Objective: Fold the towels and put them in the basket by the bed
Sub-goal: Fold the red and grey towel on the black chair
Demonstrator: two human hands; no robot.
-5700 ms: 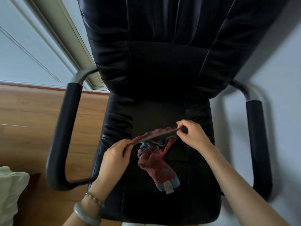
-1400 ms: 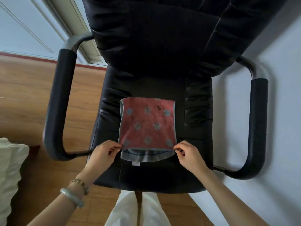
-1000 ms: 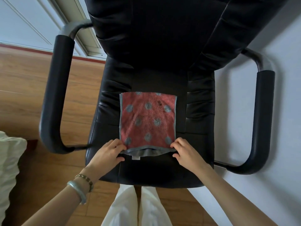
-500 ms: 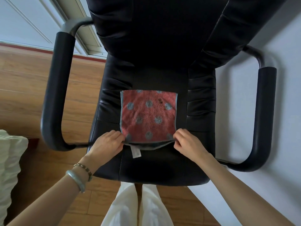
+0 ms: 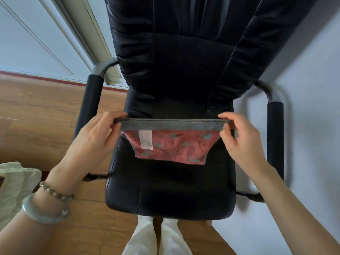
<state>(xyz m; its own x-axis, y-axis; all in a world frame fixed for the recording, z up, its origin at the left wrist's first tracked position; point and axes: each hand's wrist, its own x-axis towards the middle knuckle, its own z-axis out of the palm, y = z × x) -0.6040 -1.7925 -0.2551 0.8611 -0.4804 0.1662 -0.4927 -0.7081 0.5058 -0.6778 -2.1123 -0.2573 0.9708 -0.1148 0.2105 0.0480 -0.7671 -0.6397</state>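
Red towel (image 5: 171,148) with grey dots, lifted off the seat and hanging at mid-frame over the black chair (image 5: 171,181). Long axis running left to right across the picture, grey hem uppermost and pulled taut into a straight band, white care label drooping near its left end. Lower edge sagging toward the seat cushion, whether touching it not clear from this angle.

1 corner to each side: left hand (image 5: 95,138) at the left end of the hem, right hand (image 5: 242,142) at the right end, both level with it and equally close. Pinched shut on the corners between thumb and fingers, remaining fingers loosely curled, hands well apart with the full width of cloth stretched between them.

Likely mid-fold: next move probably bringing the 2 corners together or laying the hem down to halve the cloth.

No basket in view; a pale bedding edge (image 5: 12,183) at lower left, wooden floor (image 5: 46,111) beneath.
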